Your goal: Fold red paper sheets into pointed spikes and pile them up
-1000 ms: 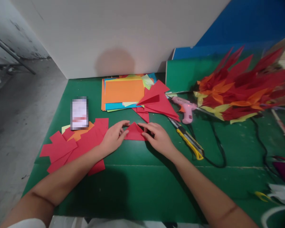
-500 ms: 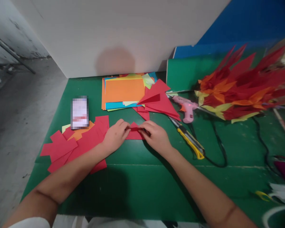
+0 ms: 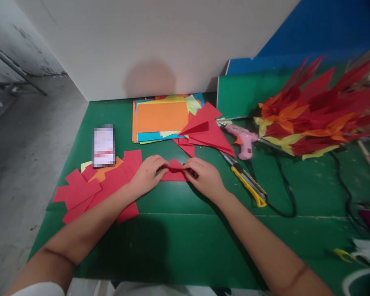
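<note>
A small sheet of red paper (image 3: 174, 176), partly folded, lies on the green table between my hands. My left hand (image 3: 149, 172) pinches its left side between thumb and fingers. On the other side my right hand (image 3: 203, 174) pinches the paper too, with some fingertips hidden behind it. A fold stands up a little from the sheet, and a red point shows above it. Left of my left hand spreads a pile of cut red paper pieces (image 3: 111, 185). Just beyond my right hand lie folded red paper triangles (image 3: 208, 131).
A phone (image 3: 103, 146) rests by the red pile. Coloured paper sheets (image 3: 162, 117) are stacked near the white board. To the right lie a yellow box cutter (image 3: 249, 187), a pink glue gun (image 3: 245, 139) with a cord, and a red-orange paper flower bunch (image 3: 311, 115).
My hands have spread slightly apart at the paper, and more of the fold shows between them. Both still pinch it. The view has shifted a little.
</note>
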{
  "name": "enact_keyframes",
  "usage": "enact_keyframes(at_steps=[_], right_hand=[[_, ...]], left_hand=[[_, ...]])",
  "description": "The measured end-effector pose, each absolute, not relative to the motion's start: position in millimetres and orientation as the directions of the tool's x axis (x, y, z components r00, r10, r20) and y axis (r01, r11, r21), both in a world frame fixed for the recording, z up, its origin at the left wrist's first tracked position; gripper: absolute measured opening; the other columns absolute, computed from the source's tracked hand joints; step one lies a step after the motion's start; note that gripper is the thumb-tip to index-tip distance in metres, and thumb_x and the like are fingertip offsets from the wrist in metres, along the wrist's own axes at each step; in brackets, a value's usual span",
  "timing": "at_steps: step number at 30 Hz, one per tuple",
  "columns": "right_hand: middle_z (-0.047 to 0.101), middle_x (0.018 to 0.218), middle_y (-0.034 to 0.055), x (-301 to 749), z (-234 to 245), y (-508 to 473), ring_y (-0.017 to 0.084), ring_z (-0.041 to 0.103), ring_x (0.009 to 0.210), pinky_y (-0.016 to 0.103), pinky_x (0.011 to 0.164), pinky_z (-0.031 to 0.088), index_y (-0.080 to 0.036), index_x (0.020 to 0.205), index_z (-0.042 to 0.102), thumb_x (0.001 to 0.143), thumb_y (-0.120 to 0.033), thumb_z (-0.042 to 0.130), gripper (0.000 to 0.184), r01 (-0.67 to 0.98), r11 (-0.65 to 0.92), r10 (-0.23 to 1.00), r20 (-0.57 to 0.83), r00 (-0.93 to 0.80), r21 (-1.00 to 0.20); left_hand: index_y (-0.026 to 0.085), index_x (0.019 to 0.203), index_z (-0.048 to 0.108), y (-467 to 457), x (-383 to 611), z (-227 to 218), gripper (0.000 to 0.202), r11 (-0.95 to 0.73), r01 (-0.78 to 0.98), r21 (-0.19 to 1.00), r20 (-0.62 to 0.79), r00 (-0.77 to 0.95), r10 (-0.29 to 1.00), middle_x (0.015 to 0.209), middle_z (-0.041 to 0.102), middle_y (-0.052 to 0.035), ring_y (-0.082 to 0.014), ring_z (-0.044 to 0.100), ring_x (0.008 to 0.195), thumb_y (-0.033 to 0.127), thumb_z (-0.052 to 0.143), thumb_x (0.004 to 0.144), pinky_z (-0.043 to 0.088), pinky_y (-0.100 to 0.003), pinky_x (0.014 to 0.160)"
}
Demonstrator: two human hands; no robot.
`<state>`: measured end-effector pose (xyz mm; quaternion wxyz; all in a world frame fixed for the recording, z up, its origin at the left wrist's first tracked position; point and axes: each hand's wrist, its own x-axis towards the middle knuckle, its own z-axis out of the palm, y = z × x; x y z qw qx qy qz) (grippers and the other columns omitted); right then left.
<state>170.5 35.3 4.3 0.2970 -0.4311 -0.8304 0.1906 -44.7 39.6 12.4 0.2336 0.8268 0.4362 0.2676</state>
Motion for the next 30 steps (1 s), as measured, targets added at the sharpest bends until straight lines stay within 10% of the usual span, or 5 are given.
enact_keyframes(at_steps=[10,17,30], right_hand=[[0.064,0.08,0.0028,170,7,36,0.013,0.056,0.061,0.026,0.058,0.043,-0.021,0.085,0.063,0.086,-0.023,0.054,0.009,0.582,0.424,0.9,0.252,-0.355,-0.694],[0.068,0.088,0.0039,174,6,35,0.015,0.062,0.077,0.026,0.065,0.045,-0.022,0.081,0.062,0.087,-0.016,0.049,0.016,0.564,0.608,0.791,0.365,-0.492,-0.558],[0.071,0.099,0.0032,183,2,33,0.017,0.062,0.085,0.03,0.074,0.047,-0.026,0.096,0.068,0.094,-0.019,0.041,0.028,0.599,0.723,0.69,0.319,-0.649,-0.344]], left_hand=[[0.016,0.089,0.06,36,-43,12,0.009,-0.506,0.616,0.603,0.239,0.466,0.852,0.086,0.063,-0.0042,-0.0177,0.057,0.085,0.011,0.053,0.088,0.047,-0.033,0.077],[0.017,0.084,0.059,41,-48,18,0.02,-0.463,0.534,0.707,0.183,0.494,0.85,0.083,0.062,-0.0018,-0.0143,0.058,0.079,0.001,0.048,0.083,0.047,-0.028,0.071],[0.018,0.088,0.063,37,-51,10,0.024,-0.637,0.533,0.556,0.293,0.592,0.751,0.093,0.061,-0.005,-0.0168,0.057,0.088,0.004,0.044,0.085,0.047,-0.034,0.081]])
